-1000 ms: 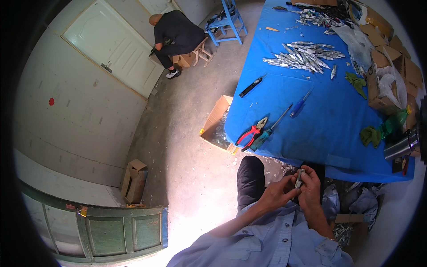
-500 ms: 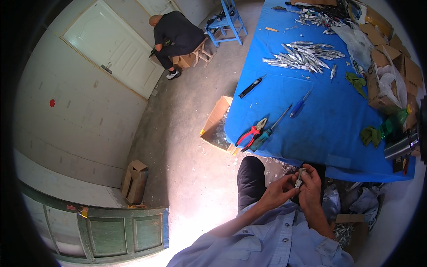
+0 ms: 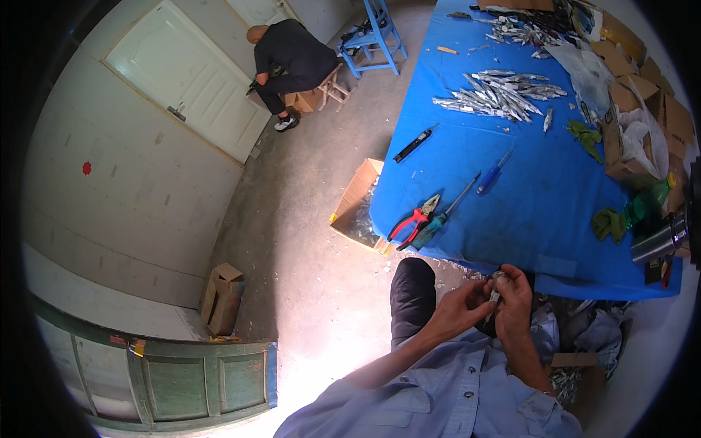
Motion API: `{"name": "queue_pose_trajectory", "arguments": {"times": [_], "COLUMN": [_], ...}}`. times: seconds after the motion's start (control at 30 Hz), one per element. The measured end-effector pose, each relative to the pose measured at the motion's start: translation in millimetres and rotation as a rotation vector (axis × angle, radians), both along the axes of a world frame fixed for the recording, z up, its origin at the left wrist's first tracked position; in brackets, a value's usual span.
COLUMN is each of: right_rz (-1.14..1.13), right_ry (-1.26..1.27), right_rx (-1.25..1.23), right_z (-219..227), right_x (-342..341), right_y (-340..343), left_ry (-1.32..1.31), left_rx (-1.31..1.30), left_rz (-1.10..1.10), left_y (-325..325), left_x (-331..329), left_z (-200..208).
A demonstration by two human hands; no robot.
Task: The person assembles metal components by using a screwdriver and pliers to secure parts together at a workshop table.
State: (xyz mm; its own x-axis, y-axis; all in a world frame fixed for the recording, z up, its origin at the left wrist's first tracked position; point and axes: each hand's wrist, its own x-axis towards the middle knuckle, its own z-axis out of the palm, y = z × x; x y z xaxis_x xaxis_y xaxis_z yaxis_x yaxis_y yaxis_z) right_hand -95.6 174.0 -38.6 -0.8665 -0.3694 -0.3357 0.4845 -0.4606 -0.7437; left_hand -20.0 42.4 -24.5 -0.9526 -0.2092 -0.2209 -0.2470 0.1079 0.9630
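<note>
Both hands meet just below the near edge of the blue tabletop (image 3: pixel 526 204), over the person's lap. The left hand (image 3: pixel 461 310) and the right hand (image 3: pixel 513 303) close together on a small metal part (image 3: pixel 496 285), fingertips pinching it from either side; the part is too small to tell its shape. The sleeves are light blue, and a dark trouser knee (image 3: pixel 412 292) shows just left of the hands.

On the tabletop near that edge lie red-handled pliers (image 3: pixel 412 220), touching a screwdriver with a teal handle (image 3: pixel 438 215). A blue-handled screwdriver (image 3: pixel 493 172) lies a little farther in, and a black tool (image 3: pixel 415 144) sits near the left edge. A heap of shiny metal pieces (image 3: pixel 504 91) spreads across the far part, with another heap (image 3: pixel 522 33) beyond it. Cardboard boxes (image 3: pixel 635 109) line the right side, with a green bottle (image 3: pixel 646 204) and a steel cup (image 3: pixel 657 244) near the corner.

On the floor, an open box (image 3: pixel 358 201) stands against the table's left side, and a smaller box (image 3: pixel 223 299) stands near a green door leaf (image 3: pixel 168 372). Far back, another person in black (image 3: pixel 288 55) sits bent forward by a blue chair (image 3: pixel 376 33).
</note>
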Motion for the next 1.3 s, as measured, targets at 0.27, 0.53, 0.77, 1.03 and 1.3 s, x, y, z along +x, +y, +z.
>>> {"name": "queue_pose_trajectory", "arguments": {"times": [0.27,0.53,0.77,1.03,1.3], "right_rz": [-0.039,0.045,-0.069,-0.249,-0.334], "right_ry": [0.022,0.172,0.659,1.099,1.224], "right_rx": [-0.044,0.130,0.566,1.325,1.443], "right_z": [0.5,7.7,-14.0,-29.1,-33.3], "right_x": [-2.6,-11.6,-65.8,-133.3,-129.2], "right_y": [-4.6,0.5,36.4,77.7,69.7], "left_ry": [0.041,0.075,0.065,0.293,0.431], "left_rx": [0.130,0.070,-0.058,-0.375,-0.944], "left_rz": [0.003,-0.005,0.132,0.228,0.178], "left_y": [7.1,-7.6,-40.0,-54.7,-54.2], "left_x": [-6.1,-5.8,-21.2,-68.2,-111.0], "left_z": [-10.3,-3.1,-10.2,-0.7,-46.1]}}
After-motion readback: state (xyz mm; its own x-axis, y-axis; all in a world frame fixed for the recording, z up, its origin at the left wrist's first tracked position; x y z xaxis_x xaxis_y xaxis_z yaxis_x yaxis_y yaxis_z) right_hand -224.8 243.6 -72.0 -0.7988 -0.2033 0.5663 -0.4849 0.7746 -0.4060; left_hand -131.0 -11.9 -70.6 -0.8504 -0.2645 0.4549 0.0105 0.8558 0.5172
